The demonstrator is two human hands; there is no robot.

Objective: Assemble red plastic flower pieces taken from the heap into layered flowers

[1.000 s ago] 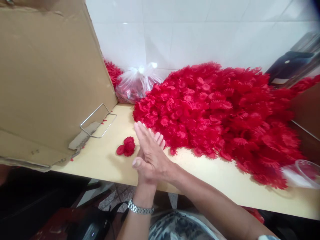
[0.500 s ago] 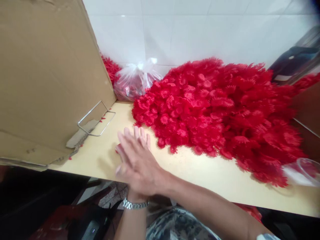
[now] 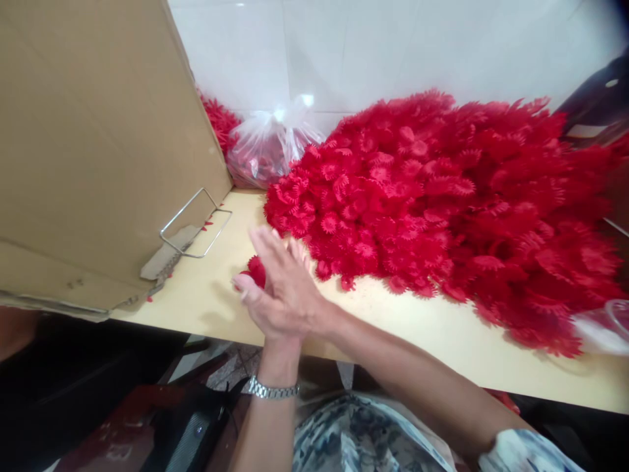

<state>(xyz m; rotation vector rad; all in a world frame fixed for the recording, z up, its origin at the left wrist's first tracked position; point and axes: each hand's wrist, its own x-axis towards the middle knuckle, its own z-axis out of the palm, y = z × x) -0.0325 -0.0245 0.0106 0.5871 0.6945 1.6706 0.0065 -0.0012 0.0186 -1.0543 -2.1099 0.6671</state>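
My right hand (image 3: 295,288) lies across my left hand (image 3: 275,324), palm towards palm, in front of the flower pile. The fingers of both hands are nearly straight, and the right fingers are blurred. A few red flower pieces (image 3: 256,271) with fringed edges show between the hands, beside a thumb; the rest of what the palms enclose is hidden. My left wrist wears a metal-banded watch (image 3: 273,389). Just beyond the hands spreads a large pile of red artificial flower pieces (image 3: 393,203).
A large cardboard sheet or box side (image 3: 98,144) stands at the left, with a bent wire frame (image 3: 195,223) by its foot. A tied clear bag (image 3: 260,147) rests against the tiled wall (image 3: 236,59). A clear plastic container (image 3: 602,328) is at the right of the pale table (image 3: 417,328).
My hands have shifted slightly up and right in the picture, still pressed together. More of the red flower pieces now shows between them. The whole view has moved a little.
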